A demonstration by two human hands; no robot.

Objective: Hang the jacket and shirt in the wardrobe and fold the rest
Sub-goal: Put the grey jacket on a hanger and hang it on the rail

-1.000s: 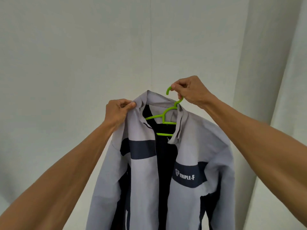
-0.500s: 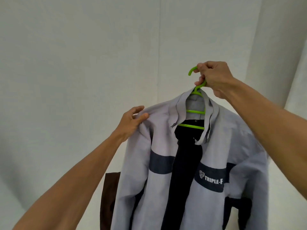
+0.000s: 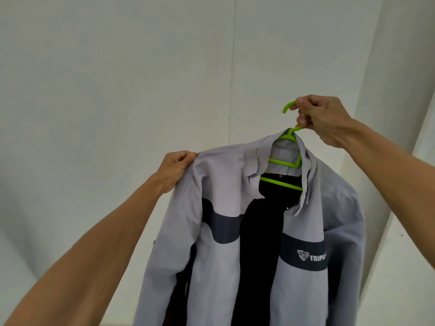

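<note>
A light grey jacket point(image 3: 223, 191) with dark navy bands and a white logo on the chest hangs open on a bright green hanger point(image 3: 286, 162), held up in front of a white wall. My right hand point(image 3: 322, 118) grips the hanger just under its hook, at the upper right. My left hand point(image 3: 175, 167) pinches the jacket's left shoulder seam. The jacket's lower part runs out of the frame. No wardrobe or shirt is in view.
A plain white wall point(image 3: 117, 90) with a vertical seam fills the background. A white panel or door edge point(image 3: 404, 67) stands at the right. A dark brown object point(image 3: 154, 243) peeks out behind the jacket's left sleeve.
My right hand has carried the hanger and jacket to the right. My left hand slid from the collar out to the shoulder and now pinches the cloth there.
</note>
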